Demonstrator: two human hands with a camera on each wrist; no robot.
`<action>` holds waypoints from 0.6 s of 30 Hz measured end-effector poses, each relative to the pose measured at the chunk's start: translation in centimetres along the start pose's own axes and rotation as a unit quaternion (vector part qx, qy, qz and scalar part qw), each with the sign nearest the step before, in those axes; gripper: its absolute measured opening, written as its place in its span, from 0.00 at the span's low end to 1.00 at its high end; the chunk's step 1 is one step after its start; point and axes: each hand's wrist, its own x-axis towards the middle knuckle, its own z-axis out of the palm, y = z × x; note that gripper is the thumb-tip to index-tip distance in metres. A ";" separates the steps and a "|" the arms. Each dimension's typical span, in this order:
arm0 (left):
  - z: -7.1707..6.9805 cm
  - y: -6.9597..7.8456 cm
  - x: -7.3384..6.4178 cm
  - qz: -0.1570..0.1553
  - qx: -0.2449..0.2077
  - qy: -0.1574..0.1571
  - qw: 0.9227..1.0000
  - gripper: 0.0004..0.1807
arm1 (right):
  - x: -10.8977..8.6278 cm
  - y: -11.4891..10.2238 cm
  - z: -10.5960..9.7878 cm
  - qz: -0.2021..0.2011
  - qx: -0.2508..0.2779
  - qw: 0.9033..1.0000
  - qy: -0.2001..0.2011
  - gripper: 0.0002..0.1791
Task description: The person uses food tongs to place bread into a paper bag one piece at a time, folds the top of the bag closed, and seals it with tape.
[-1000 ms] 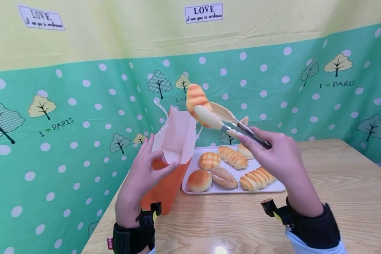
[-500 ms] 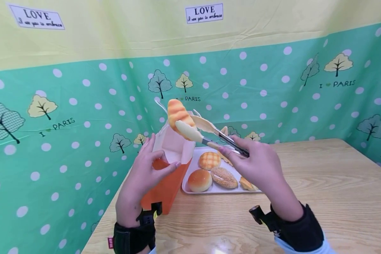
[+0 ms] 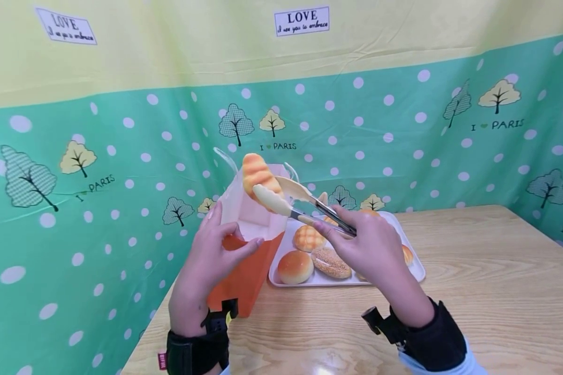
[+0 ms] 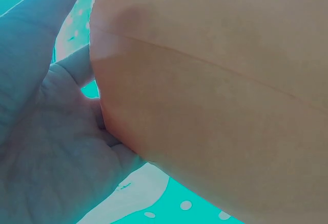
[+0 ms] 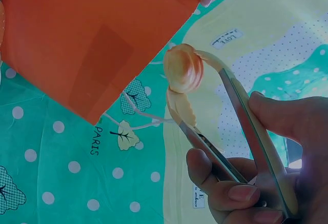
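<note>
An orange paper bag point(image 3: 248, 276) with a pale inside and white cord handles stands at the left with its mouth spread. My left hand point(image 3: 213, 252) holds the bag by its rim, thumb across the near edge and fingers along the left side. Food tongs point(image 3: 326, 211) with cream tips are gripped in my right hand point(image 3: 372, 247). Between their tips is a small ridged, golden croissant point(image 3: 255, 173), tilted and overlapping the bag's mouth in the head view. In the right wrist view the croissant point(image 5: 183, 69) shows beyond the bag's rim, pinched from both sides.
Behind my right hand, a white tray point(image 3: 415, 260) bears several breads, among them a round bun point(image 3: 294, 267), a checked bun point(image 3: 308, 238) and a seeded roll point(image 3: 330, 262). A green dotted curtain point(image 3: 380, 120) hangs behind the wooden table point(image 3: 488, 271).
My right hand has carried the tongs and croissant left and lower, from above the tray to the bag's mouth. The left hand has stayed at the bag's rim.
</note>
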 end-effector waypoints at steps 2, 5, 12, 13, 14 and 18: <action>-0.1 0.1 -0.1 -0.010 0.004 -0.002 1.000 0.22 | 0.0 0.1 0.0 0.000 -0.003 1.000 0.000 0.39; -0.1 0.2 -0.1 -0.017 0.003 -0.006 1.000 0.22 | 0.1 0.2 0.2 0.009 -0.009 1.000 -0.013 0.38; -0.1 0.1 0.0 -0.014 0.003 -0.008 1.000 0.22 | 0.2 0.1 0.9 0.018 -0.031 0.998 -0.052 0.36; -0.1 0.0 0.0 -0.012 0.006 -0.005 1.000 0.21 | 0.2 0.1 0.9 0.017 -0.035 0.998 -0.054 0.35; -0.2 0.0 0.0 -0.011 0.010 -0.001 1.000 0.21 | 0.2 0.1 1.0 0.017 -0.038 0.998 -0.056 0.35; -0.3 -0.2 -0.1 -0.023 0.034 0.014 0.999 0.20 | 0.1 0.1 0.9 0.015 -0.044 0.997 -0.056 0.34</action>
